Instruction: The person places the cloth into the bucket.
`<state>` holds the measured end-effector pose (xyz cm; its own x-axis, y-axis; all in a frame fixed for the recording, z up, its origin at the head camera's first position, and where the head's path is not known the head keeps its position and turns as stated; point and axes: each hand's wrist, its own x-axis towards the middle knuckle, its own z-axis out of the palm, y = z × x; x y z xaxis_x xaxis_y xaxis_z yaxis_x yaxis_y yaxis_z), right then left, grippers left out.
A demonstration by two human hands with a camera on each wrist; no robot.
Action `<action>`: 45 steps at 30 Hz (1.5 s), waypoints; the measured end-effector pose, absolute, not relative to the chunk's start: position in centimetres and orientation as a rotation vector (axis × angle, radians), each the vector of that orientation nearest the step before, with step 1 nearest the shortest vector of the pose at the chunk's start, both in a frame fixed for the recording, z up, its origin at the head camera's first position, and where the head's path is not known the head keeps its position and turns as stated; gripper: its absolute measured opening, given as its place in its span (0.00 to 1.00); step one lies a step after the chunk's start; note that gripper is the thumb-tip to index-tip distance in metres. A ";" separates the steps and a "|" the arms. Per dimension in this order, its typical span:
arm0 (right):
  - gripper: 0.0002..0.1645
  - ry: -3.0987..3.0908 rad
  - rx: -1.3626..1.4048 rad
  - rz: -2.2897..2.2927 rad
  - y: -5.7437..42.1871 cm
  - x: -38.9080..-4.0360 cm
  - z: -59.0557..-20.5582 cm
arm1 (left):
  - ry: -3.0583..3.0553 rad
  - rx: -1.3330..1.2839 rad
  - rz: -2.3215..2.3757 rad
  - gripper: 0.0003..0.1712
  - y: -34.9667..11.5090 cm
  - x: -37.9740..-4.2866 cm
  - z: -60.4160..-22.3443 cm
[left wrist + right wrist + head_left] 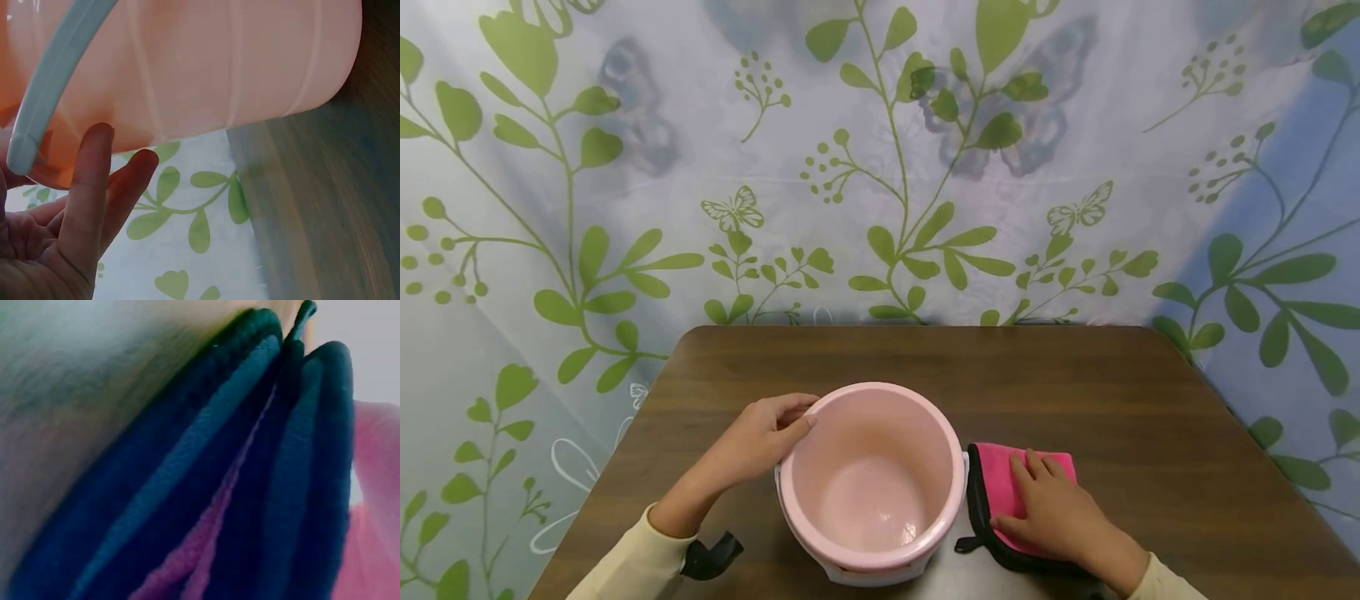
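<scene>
A pink plastic bucket [872,475] stands upright on the table, its inside bare. My left hand [758,443] holds its left rim, thumb on the rim and fingers along the outside. In the left wrist view, the bucket's ribbed wall [231,62] and pale handle [56,87] pass close by the fingers [90,181]. To the right of the bucket lies a folded pink cloth [996,471] with black edging and a small black loop. Across it rests my right hand [1056,510], fingers spread. Folded layers of the cloth's dark edging [300,456] fill much of the right wrist view.
The brown wooden table [1112,400] has rounded far corners. Behind it hangs a curtain [865,208] printed with green leaves and butterflies. A black curved piece [711,557] sticks out at the left sleeve.
</scene>
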<state>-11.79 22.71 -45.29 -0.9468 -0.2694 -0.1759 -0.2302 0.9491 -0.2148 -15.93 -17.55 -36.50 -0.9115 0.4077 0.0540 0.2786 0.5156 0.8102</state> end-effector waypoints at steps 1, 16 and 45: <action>0.58 2.896 -0.368 -0.284 22.6 -11.7 -45.3 | 2.600 0.596 1.361 0.22 -17.5 -15.9 -36.5; 0.32 3.061 -0.392 -0.392 21.8 -11.0 -45.2 | 2.569 0.576 1.406 0.22 -17.5 -15.7 -36.9; 0.33 3.281 -0.633 -0.491 23.8 -13.3 -35.0 | 2.548 0.550 1.442 0.22 -17.4 -15.1 -36.8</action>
